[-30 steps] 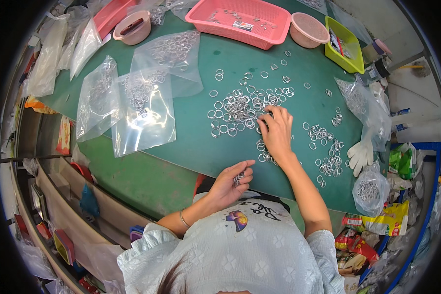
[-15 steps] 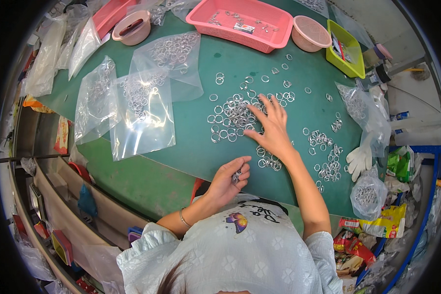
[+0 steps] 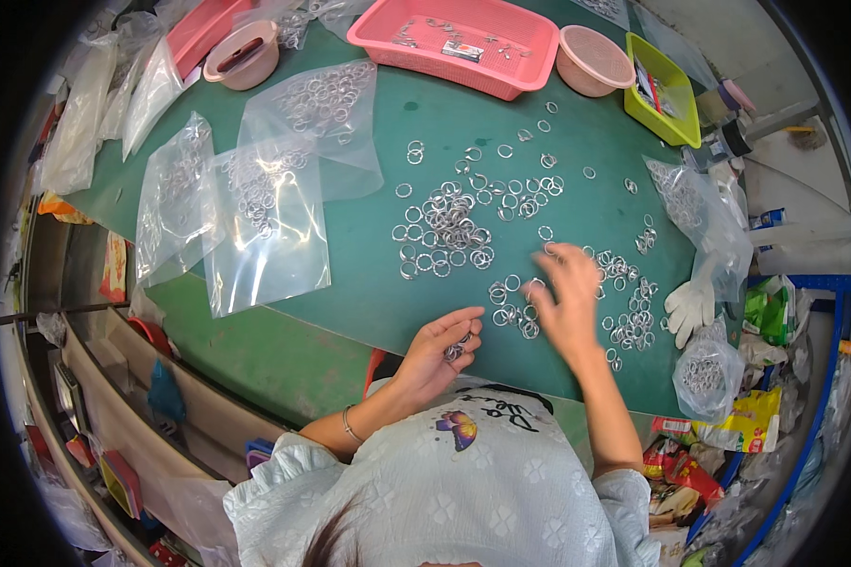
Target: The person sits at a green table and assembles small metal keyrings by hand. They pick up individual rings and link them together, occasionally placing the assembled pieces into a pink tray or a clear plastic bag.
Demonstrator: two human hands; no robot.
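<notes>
Silver rings lie in groups on the green tabletop. The largest heap [image 3: 454, 222] is at the middle, a smaller pile [image 3: 517, 317] sits in front of it, and another group [image 3: 633, 317] spreads to the right. My left hand [image 3: 435, 354] is curled around several silver rings [image 3: 459, 348] near the table's front edge. My right hand [image 3: 572, 298] hovers between the small pile and the right group. Its fingers are slightly blurred, with thumb and fingers apart. One ring shows by the thumb; whether they touch is unclear.
Clear plastic bags [image 3: 288, 260] of rings lie at left. Along the back stand a pink basket [image 3: 444, 71], a round pink bowl [image 3: 591, 61] and a lime basket [image 3: 676, 118]. At right are a white glove [image 3: 690, 307] and a bag of rings [image 3: 704, 378].
My right hand has moved from the large heap toward me and to the right, by the small pile. My left hand stays curled around its rings. The view has shifted slightly.
</notes>
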